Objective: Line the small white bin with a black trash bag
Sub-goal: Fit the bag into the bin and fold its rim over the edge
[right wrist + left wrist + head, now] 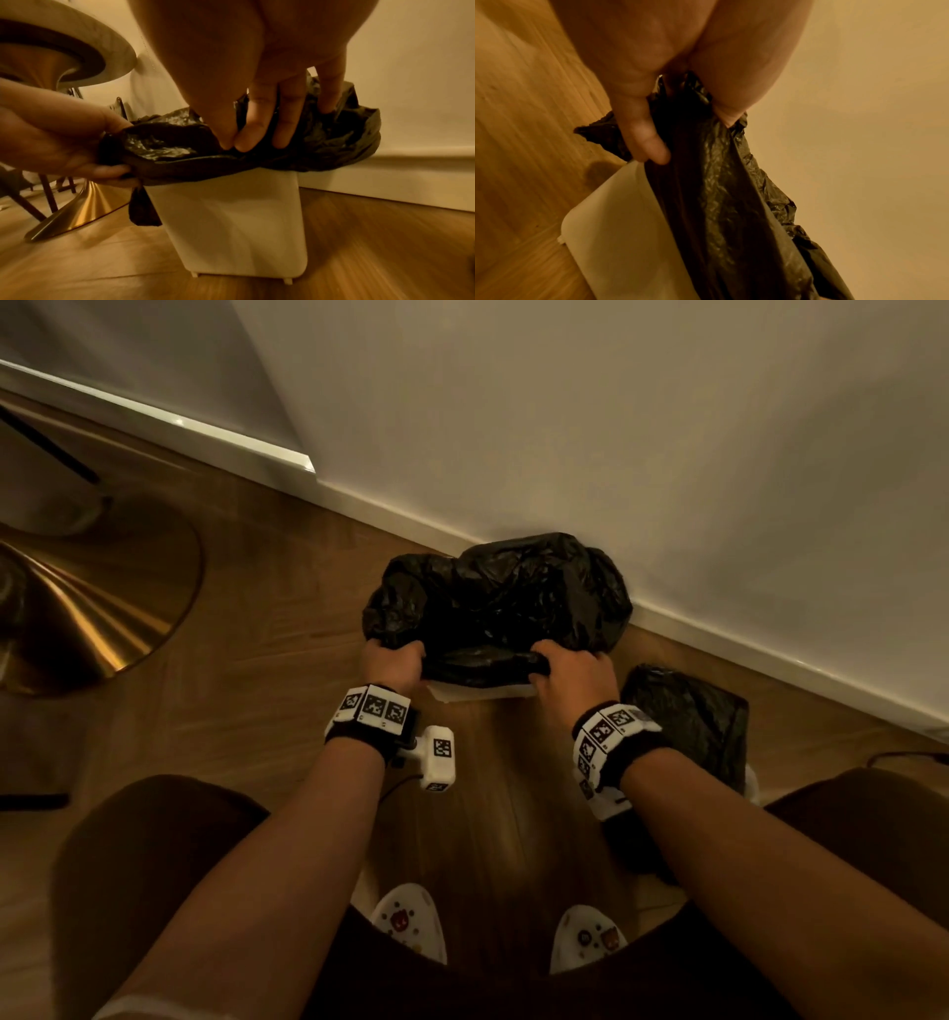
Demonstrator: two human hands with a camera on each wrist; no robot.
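A small white bin (231, 223) stands on the wood floor against the wall, its front wall (482, 693) just showing in the head view. A crumpled black trash bag (493, 603) billows over its top. My left hand (393, 662) grips the bag's near-left edge, fingers curled round the plastic (693, 142). My right hand (570, 675) pinches the bag's near-right edge against the rim, thumb and fingers (246, 132) pressing into the folds. The bin's inside is hidden by the bag.
A second bin lined with a black bag (688, 721) stands at my right. A round table's brass base (92, 608) sits on the floor at the left. The white baseboard (770, 654) runs behind the bin. My knees and white slippers (411, 927) are below.
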